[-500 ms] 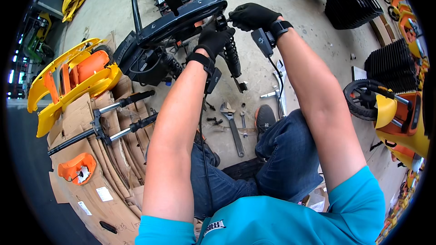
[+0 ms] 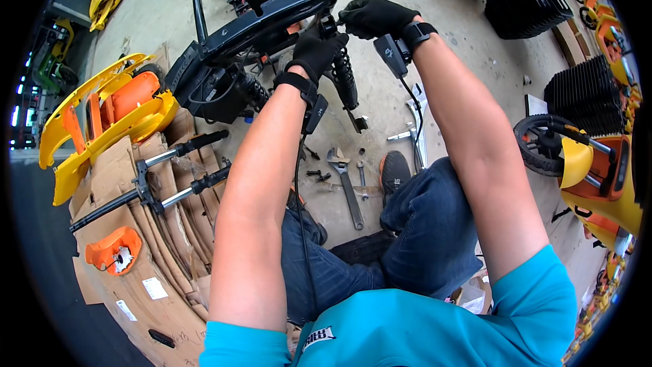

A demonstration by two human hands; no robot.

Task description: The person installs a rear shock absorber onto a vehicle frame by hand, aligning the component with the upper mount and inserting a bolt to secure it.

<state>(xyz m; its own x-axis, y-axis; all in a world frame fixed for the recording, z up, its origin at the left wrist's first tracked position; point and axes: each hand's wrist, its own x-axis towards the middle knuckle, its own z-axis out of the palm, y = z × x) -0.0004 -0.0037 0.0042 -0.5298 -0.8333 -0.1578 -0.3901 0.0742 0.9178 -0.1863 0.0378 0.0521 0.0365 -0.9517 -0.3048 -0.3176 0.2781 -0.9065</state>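
A black metal vehicle frame (image 2: 268, 24) stands in front of me, with a black coil-spring shock absorber (image 2: 345, 81) hanging from its right side. My left hand (image 2: 316, 56), in a black glove, is closed round the upper part of that shock absorber, just under the frame's crossbar. Close to the upper mount, on its right side, my gloved right hand (image 2: 375, 18) is pinched; whatever lies between its fingertips is too small to make out. A second shock absorber (image 2: 254, 90) sits on the frame's left side. The lower end of the held one hangs free above the floor.
An adjustable wrench (image 2: 348, 194), a small spanner (image 2: 362, 178) and black bolts (image 2: 318, 175) lie before my feet. Flattened cardboard (image 2: 163, 251) at left carries a fork assembly (image 2: 153, 183) and yellow-orange bodywork (image 2: 112, 115). Stacked black parts (image 2: 526, 3) and a wheel (image 2: 538, 144) are at right.
The whole view has shifted slightly up and left. Both hands stay at the shock absorber's upper mount, with only small finger movement.
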